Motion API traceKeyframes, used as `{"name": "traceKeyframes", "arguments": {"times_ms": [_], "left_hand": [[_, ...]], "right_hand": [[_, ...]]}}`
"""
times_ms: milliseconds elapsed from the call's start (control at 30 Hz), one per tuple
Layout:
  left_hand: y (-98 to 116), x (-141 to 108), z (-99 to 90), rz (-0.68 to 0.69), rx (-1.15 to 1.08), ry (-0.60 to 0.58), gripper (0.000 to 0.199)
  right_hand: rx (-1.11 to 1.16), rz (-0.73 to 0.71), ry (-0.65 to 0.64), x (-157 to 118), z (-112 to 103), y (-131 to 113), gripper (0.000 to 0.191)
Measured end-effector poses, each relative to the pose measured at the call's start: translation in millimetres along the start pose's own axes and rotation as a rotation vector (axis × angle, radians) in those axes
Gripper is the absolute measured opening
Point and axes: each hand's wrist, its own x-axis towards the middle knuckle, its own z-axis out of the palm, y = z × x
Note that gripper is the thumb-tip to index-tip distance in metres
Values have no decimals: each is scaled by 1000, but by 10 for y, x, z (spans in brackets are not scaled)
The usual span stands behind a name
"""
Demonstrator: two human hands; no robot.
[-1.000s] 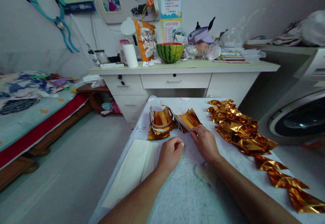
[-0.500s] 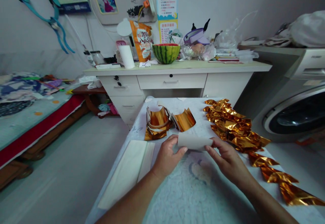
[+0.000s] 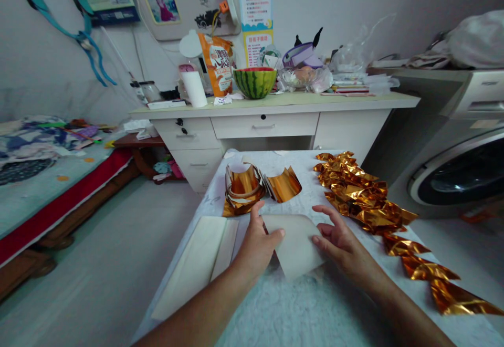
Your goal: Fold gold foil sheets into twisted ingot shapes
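Note:
A pale sheet of paper (image 3: 297, 244), opened out and slightly bent, is held above the cloth-covered table (image 3: 299, 313). My left hand (image 3: 258, 242) grips its left edge, thumb on the near face and fingers behind. At the right edge, my right hand (image 3: 338, 242) pinches the paper near the thumb, its index finger raised away from it. Just beyond stand curled gold foil sheets (image 3: 242, 184) in a nested bundle, with another curved gold sheet (image 3: 284, 185) beside them. Left of my left hand lies a stack of pale paper strips (image 3: 192, 265).
Folded gold foil pieces (image 3: 358, 195) run in a row down the table's right side. Behind the table is a white desk (image 3: 268, 125) carrying a cut watermelon (image 3: 255, 83) and an orange pouch (image 3: 219, 66). A washing machine (image 3: 452, 126) stands right, a bed (image 3: 71, 179) left.
The paper was curled into a roll between both hands; now it is spread out with its lower edge hanging down. My right index finger has lifted off it.

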Motion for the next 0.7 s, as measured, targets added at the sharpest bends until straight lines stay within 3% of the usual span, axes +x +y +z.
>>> {"name": "traceKeyframes", "arguments": {"times_ms": [133,333,567,633,700], "left_hand": [[-91,-17,-102,84,286,-18,84],[-124,-113,-192,315,714,-43,52],[-191,-183,-182,372,878,-188,44],[-173,-192,-188,424,937,-177,40],[-144,-201,-198,481,1017,-121,38]], "right_hand": [[-127,13,-44,-24,-8,-4,29],[-254,81,-154,-82,-75,-34,26],[-275,21,-248,-92,-40,-41,24],[-310,-35,-257,-83,-27,-32,20],[-483,-138,-222,-81,-35,-23,19]]}}
